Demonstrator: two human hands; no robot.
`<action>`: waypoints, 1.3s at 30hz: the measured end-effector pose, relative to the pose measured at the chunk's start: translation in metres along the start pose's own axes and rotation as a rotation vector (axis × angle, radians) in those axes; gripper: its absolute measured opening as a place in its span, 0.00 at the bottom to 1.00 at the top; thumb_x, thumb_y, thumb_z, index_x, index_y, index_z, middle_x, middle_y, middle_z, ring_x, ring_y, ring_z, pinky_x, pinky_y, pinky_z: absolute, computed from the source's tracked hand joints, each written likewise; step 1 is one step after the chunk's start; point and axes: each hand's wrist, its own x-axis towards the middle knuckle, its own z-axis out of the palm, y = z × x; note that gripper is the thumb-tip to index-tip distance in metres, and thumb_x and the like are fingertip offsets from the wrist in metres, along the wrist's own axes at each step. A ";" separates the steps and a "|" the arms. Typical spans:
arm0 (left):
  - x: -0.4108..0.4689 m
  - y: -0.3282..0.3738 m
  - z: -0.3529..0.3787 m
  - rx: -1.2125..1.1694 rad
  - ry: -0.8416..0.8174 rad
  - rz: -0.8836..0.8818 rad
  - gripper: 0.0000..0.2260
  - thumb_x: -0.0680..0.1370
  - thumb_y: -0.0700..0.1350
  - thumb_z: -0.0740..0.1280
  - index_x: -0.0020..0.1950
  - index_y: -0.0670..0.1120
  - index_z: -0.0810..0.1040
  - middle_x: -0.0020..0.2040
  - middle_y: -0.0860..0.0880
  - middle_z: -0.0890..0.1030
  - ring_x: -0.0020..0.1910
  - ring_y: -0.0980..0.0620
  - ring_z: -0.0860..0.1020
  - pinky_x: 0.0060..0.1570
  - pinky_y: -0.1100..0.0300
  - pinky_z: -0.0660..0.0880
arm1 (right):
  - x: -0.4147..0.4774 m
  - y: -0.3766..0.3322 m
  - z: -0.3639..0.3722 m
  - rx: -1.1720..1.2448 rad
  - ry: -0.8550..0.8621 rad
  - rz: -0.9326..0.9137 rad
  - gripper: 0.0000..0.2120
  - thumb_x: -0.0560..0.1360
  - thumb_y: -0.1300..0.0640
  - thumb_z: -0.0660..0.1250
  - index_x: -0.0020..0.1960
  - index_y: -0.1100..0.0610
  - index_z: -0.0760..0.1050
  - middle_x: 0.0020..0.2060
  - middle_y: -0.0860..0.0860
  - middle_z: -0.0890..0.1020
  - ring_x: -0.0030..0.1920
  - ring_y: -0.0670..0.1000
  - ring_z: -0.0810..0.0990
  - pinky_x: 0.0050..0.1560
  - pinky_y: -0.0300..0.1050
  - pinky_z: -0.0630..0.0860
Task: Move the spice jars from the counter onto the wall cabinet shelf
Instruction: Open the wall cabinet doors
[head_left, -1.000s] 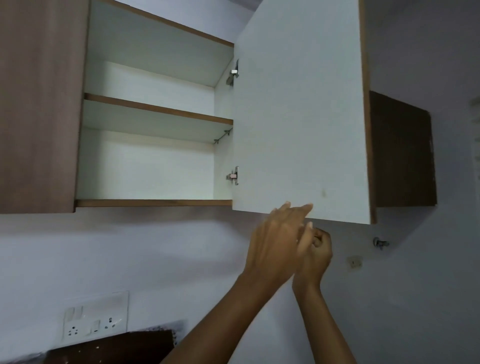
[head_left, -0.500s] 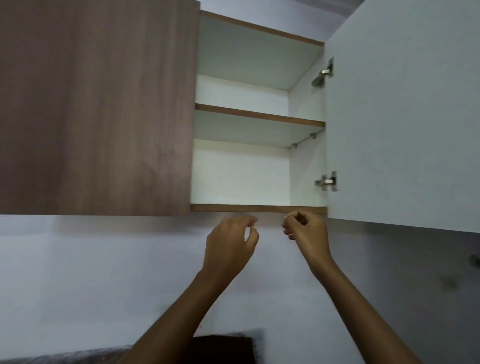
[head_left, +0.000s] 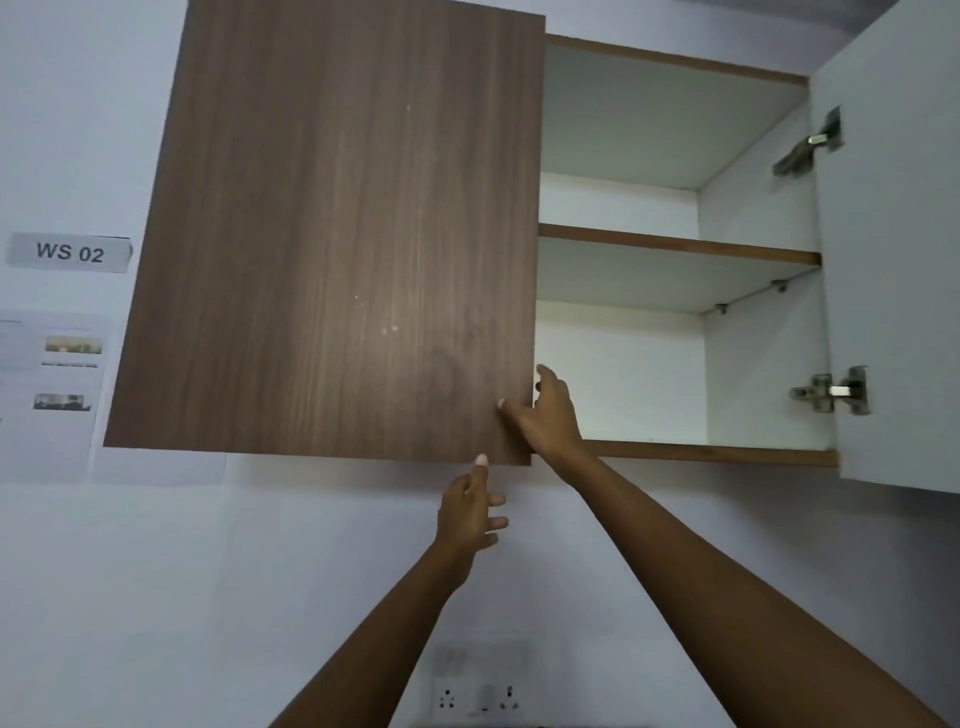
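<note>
The wall cabinet (head_left: 675, 249) fills the upper view, its right door (head_left: 893, 260) swung wide at three o'clock and both shelves (head_left: 675, 244) bare, while the brown left door (head_left: 332, 228) sits shut at ten o'clock. The right hand (head_left: 548, 415) pinches that door's free edge at the lower corner, thumb in front and fingers hooked behind, and the left hand (head_left: 470, 512) hovers loosely open just below at six o'clock, one fingertip touching the bottom edge and holding nothing. To open it well, I judge, pull steadily outward from the corner and step clear of the swing (no spice jars or surface are in view, so they are presumably below the frame).
</note>
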 end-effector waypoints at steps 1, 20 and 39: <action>0.007 0.002 -0.001 -0.094 -0.019 -0.023 0.22 0.80 0.59 0.55 0.66 0.45 0.68 0.59 0.43 0.78 0.52 0.43 0.79 0.44 0.54 0.77 | 0.007 -0.002 0.005 0.040 0.017 0.031 0.35 0.72 0.53 0.69 0.72 0.59 0.55 0.67 0.57 0.67 0.65 0.58 0.69 0.63 0.53 0.71; 0.010 -0.005 0.023 -0.369 0.044 0.111 0.18 0.79 0.53 0.60 0.64 0.44 0.72 0.59 0.44 0.79 0.43 0.50 0.81 0.40 0.61 0.79 | -0.002 -0.008 0.009 0.172 0.046 0.008 0.29 0.73 0.53 0.69 0.69 0.57 0.60 0.62 0.53 0.72 0.59 0.53 0.73 0.53 0.43 0.70; -0.106 0.039 -0.004 -0.277 0.043 0.087 0.19 0.80 0.55 0.58 0.61 0.44 0.75 0.51 0.47 0.83 0.42 0.51 0.80 0.36 0.63 0.78 | -0.083 -0.084 -0.028 0.096 0.083 -0.042 0.27 0.72 0.55 0.70 0.66 0.58 0.65 0.61 0.54 0.75 0.60 0.56 0.75 0.57 0.52 0.75</action>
